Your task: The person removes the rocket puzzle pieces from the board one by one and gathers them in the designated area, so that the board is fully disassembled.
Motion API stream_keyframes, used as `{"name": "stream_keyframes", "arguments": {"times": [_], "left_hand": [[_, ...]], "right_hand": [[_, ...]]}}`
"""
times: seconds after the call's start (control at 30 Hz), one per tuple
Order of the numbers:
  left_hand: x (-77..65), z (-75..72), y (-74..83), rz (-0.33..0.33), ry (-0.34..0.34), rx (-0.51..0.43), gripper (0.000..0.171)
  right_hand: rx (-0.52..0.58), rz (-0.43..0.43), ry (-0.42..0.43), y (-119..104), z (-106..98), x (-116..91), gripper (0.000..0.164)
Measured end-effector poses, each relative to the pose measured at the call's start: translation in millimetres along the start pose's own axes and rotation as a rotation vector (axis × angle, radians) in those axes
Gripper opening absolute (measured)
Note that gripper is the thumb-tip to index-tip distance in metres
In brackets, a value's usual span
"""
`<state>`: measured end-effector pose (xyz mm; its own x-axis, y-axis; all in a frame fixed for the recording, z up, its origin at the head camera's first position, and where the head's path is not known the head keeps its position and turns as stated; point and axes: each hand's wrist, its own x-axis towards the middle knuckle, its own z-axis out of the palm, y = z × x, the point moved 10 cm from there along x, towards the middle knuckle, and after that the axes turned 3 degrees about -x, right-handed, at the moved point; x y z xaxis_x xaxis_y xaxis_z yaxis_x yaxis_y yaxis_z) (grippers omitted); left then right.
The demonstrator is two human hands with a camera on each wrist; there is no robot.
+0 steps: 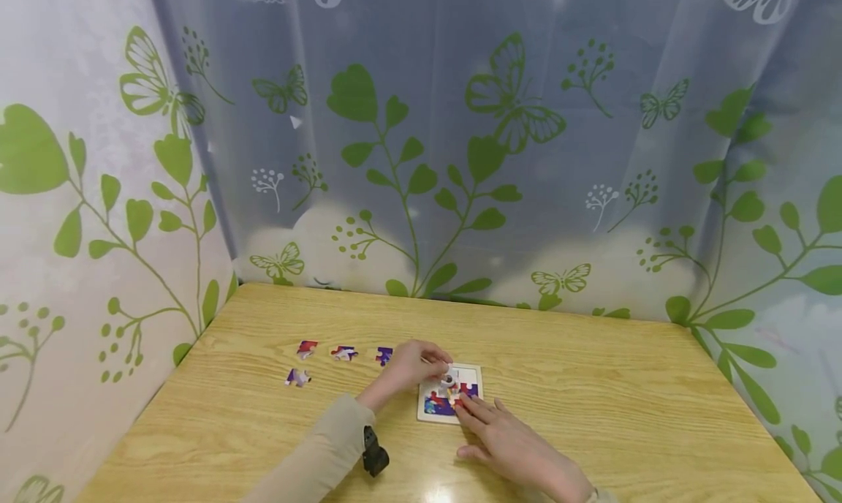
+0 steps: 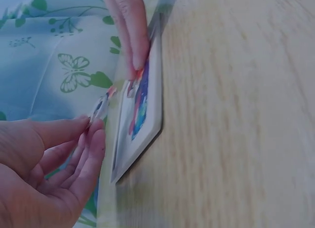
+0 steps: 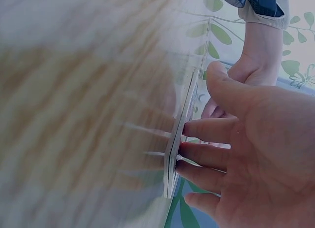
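My left hand (image 1: 409, 369) pinches a puzzle piece (image 2: 102, 107) between thumb and fingertips; it is pale with an orange tip. In the left wrist view the piece is tilted on edge, just off the face of a jigsaw tray (image 2: 155, 97). The tray's white frame (image 1: 430, 418) encloses joined pieces in purple, red and blue, mostly along its near side. On the tray's right part, the fingertips of my right hand (image 1: 511, 441) rest on the pieces. Its fingers (image 3: 206, 154) are fairly straight, reaching the tray's surface in the right wrist view.
Left of the tray lie several loose pieces: a red one (image 1: 306, 349), a red and white one (image 1: 343, 353), a purple one (image 1: 384, 355) and a purple and white one (image 1: 298, 377). A leaf-patterned curtain (image 1: 434, 196) rises behind the wooden table (image 1: 592, 386).
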<state>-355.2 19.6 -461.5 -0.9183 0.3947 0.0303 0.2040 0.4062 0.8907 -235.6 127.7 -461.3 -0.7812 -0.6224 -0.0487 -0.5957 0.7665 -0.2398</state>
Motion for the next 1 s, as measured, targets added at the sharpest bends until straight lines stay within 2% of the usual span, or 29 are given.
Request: {"name": "stream_keyframes", "arguments": {"times": [0.2, 0.37, 0.6, 1.0], "left_hand": [[-0.5, -12.7, 4.9, 0.047, 0.036, -0.025, 0.011], [-4.0, -20.5, 1.6, 0.051, 0.045, -0.057, 0.012], [-14.8, -36.2, -9.8, 0.012, 0.068, -0.129, 0.012], [-38.6, -73.8, -32.9, -0.036, 0.141, -0.100, 0.013]], "right_hand": [[0.005, 0.009, -0.007, 0, 1, 0, 0.067], [0.006, 0.003, -0.006, -1, 0, 0, 0.067], [-0.006, -0.006, 0.000, -3, -2, 0, 0.068], [-0.005, -0.002, -0.011, -2, 0, 0, 0.068]]}}
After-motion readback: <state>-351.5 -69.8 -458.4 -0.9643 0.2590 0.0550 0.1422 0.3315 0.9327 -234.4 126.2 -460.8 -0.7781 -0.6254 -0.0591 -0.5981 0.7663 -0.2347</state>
